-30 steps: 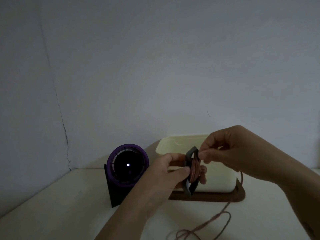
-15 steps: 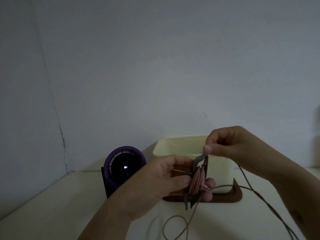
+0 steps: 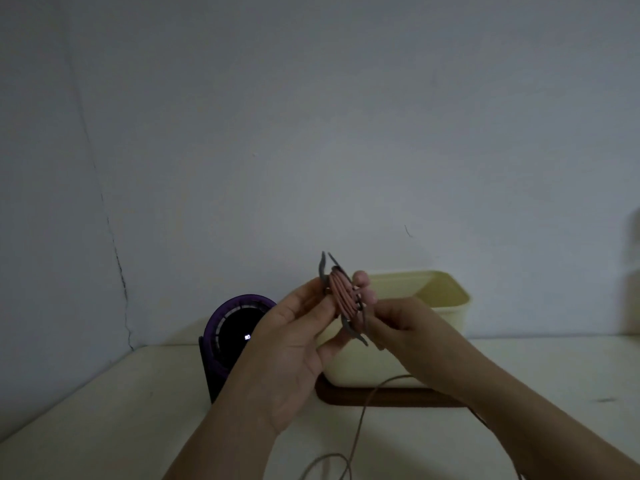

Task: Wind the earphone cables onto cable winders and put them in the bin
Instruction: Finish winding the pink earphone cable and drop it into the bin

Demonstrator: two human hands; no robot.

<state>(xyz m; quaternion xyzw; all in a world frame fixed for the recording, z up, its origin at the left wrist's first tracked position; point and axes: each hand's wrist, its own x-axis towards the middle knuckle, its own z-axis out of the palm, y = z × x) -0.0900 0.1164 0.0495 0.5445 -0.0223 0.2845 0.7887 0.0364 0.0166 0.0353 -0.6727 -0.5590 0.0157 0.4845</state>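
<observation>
"While the left hand (image 3: 294,348) is gripping the winder (image 3: 348,329), thumb in front and fingers curling behind, where is the cable (image 3: 341,294) sitting?"

"It is lying in pink turns around the winder, up in front of the bin (image 3: 446,299); the loose end is trailing down to the table (image 3: 104,410)."

"And the right hand (image 3: 408,327)?"

"Its fingers are curling together on the cable at the winder's lower edge. The bin is resting on a brown tray (image 3: 381,398)."
</observation>
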